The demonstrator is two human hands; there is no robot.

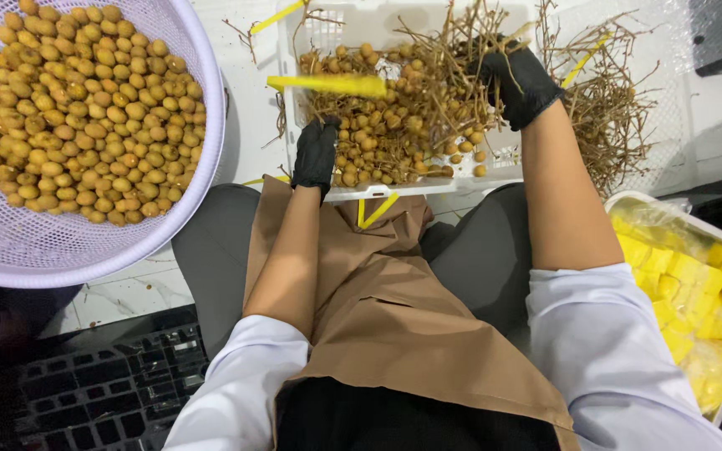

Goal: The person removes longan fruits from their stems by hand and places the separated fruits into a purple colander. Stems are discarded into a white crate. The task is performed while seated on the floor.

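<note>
Longan (394, 138) on stems, heaped in white crate (495, 171). Right hand (518, 79), black-gloved, closed around stem bunch (449, 63). Left hand (316, 154) curled at crate's near rim, probably pinching one fruit; contents unclear. Further left, lavender basket (198, 159) of loose longan.

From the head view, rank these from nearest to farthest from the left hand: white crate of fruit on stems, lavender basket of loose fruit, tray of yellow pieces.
1. White crate: the left hand rests in it, directly ahead.
2. Lavender basket: off to the left.
3. Tray of yellow pieces: far right, beyond the right arm.
</note>
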